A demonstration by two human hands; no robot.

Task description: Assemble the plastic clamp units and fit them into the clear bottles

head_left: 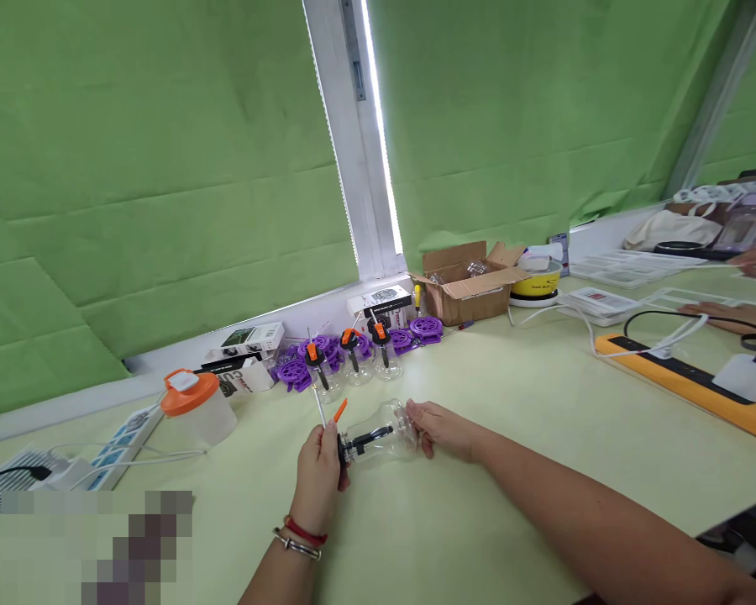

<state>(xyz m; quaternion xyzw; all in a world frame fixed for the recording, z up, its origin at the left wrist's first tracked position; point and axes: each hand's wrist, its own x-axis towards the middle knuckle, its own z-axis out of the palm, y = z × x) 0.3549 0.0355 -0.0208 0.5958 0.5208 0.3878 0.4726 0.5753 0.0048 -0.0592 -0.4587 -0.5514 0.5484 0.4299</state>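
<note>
A clear plastic bottle [387, 433] lies sideways just above or on the table, a black stem inside it. My left hand [318, 462] is closed around its black cap [343, 451], from which an orange lever [340, 410] and a thin pale rod [319, 407] stick out. At the other end, the fingers of my right hand [438, 427] grip the bottle's base. Behind it, similar clear bottles [387, 363] with black and orange tops stand upright beside purple wheel-like plastic parts [294, 375].
An open cardboard box [472, 294] stands at the back near a yellow bowl [535, 279]. Small printed boxes [245, 376] and an orange-lidded container [202, 412] are left. Power strips lie left and right, the right one orange [686, 382]. Another person's hands [731, 318] are far right.
</note>
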